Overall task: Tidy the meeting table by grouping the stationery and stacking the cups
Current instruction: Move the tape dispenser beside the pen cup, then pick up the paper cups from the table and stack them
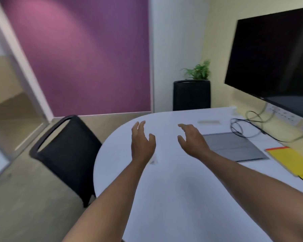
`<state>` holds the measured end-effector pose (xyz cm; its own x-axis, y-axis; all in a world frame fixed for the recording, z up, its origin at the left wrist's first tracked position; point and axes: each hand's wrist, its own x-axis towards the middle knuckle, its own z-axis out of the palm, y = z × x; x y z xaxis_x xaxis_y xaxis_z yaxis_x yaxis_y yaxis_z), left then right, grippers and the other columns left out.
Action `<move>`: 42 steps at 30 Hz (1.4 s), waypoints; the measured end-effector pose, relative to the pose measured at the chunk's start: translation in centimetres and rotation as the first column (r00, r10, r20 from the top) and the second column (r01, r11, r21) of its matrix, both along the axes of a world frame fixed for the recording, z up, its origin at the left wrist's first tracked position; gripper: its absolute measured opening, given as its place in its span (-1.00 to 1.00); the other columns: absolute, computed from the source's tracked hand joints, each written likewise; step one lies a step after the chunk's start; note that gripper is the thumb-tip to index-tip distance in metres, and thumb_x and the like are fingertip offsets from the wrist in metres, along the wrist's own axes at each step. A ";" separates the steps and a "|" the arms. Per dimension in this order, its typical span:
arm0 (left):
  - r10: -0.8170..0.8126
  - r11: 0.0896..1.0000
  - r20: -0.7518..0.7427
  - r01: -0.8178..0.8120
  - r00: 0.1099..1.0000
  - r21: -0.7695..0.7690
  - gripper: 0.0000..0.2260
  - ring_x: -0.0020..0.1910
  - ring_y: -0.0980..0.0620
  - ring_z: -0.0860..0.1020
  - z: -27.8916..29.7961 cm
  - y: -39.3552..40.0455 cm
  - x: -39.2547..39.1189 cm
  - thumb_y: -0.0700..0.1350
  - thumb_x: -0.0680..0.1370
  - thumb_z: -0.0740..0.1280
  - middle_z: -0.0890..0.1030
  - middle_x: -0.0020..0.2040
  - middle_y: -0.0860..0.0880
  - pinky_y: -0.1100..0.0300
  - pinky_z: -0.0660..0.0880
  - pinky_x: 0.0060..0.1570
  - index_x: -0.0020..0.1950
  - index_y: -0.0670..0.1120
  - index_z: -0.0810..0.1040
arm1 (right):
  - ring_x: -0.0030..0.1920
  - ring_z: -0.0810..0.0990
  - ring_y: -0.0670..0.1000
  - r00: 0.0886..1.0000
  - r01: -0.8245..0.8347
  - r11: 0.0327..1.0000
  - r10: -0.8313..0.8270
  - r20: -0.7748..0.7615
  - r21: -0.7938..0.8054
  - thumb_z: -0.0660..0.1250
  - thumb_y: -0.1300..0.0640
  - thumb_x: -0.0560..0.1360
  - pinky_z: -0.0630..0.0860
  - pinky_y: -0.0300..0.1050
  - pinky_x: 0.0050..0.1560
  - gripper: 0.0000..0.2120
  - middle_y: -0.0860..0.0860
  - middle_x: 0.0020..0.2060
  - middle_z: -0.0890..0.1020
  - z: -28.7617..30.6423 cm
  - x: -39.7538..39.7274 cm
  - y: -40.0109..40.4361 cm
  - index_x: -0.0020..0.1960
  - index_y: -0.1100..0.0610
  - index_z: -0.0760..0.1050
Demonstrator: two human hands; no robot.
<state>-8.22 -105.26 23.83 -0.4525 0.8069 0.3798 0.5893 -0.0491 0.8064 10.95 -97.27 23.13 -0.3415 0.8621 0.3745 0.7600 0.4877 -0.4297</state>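
Here both hands hover empty over the table (pixel 173 189), fingers loosely spread. The yellow notepad (pixel 290 161) lies well right of the right hand (pixel 192 140), beyond the grey folder (pixel 234 145); the left hand (pixel 142 140) is farther. No cups show.

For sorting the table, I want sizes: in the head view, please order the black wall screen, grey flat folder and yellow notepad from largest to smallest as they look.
1. Black wall screen
2. Grey flat folder
3. Yellow notepad, partly cut off by the frame edge, so unsure.
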 end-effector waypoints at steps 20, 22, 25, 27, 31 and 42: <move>0.324 0.898 -0.561 -0.433 0.762 -0.070 -0.42 0.56 -0.14 0.05 -2.0 -19.4 -27.0 -0.09 0.54 0.28 0.09 0.59 -0.10 -0.11 0.15 0.51 0.55 -0.01 0.21 | 0.29 0.45 0.11 0.890 -0.455 0.890 0.453 0.059 0.019 0.22 0.04 0.56 0.45 0.02 0.27 -0.51 0.06 0.34 0.45 -4.3 -33.9 -13.5 0.46 0.09 0.30; 0.371 0.867 -0.559 -0.492 0.741 -0.076 -0.42 0.55 -0.16 0.08 -1.2 -21.5 -31.3 -0.08 0.53 0.28 0.11 0.59 -0.12 -0.10 0.14 0.51 0.54 -0.02 0.21 | 0.30 0.43 0.10 0.867 -0.497 0.867 0.494 0.073 0.035 0.22 0.03 0.56 0.46 0.02 0.27 -0.49 0.06 0.34 0.43 -4.2 -38.3 -15.9 0.48 0.10 0.28; 0.401 0.844 -0.542 -0.528 0.738 -0.095 -0.43 0.55 -0.15 0.08 -0.3 -25.2 -37.1 -0.10 0.53 0.28 0.12 0.59 -0.12 -0.07 0.11 0.52 0.53 0.00 0.23 | 0.31 0.44 0.12 0.832 -0.553 0.832 0.547 0.089 0.056 0.25 0.04 0.53 0.45 0.05 0.27 -0.47 0.08 0.34 0.43 -3.6 -44.8 -19.5 0.48 0.12 0.30; 0.420 0.819 -0.535 -0.560 0.733 -0.124 -0.42 0.57 -0.13 0.06 -0.4 -27.6 -40.2 -0.08 0.54 0.27 0.09 0.60 -0.09 -0.06 0.09 0.52 0.55 0.04 0.21 | 0.32 0.43 0.13 0.802 -0.596 0.799 0.587 0.113 0.078 0.25 0.04 0.51 0.44 0.06 0.28 -0.45 0.08 0.34 0.43 -3.4 -48.8 -21.5 0.47 0.11 0.29; 0.487 0.769 -0.483 -0.620 0.728 -0.158 -0.42 0.59 -0.08 0.01 -1.1 -30.7 -45.9 -0.03 0.57 0.26 0.05 0.61 -0.04 -0.04 0.07 0.52 0.57 0.06 0.15 | 0.43 0.30 0.10 0.748 -0.658 0.746 0.632 0.202 0.103 0.19 0.00 0.53 0.33 0.05 0.39 -0.43 0.09 0.44 0.35 -3.0 -56.3 -23.9 0.50 0.08 0.21; 0.527 0.711 -0.515 -0.683 0.676 -0.170 -0.45 0.58 -0.06 0.01 -2.4 -29.0 -61.6 -0.05 0.57 0.24 0.08 0.60 -0.04 -0.07 0.14 0.52 0.55 0.02 0.18 | 0.53 0.15 0.13 0.671 -0.741 0.665 0.724 0.161 0.098 0.17 0.01 0.57 0.18 0.06 0.50 -0.42 0.13 0.49 0.25 -3.8 -74.1 -20.3 0.53 0.11 0.12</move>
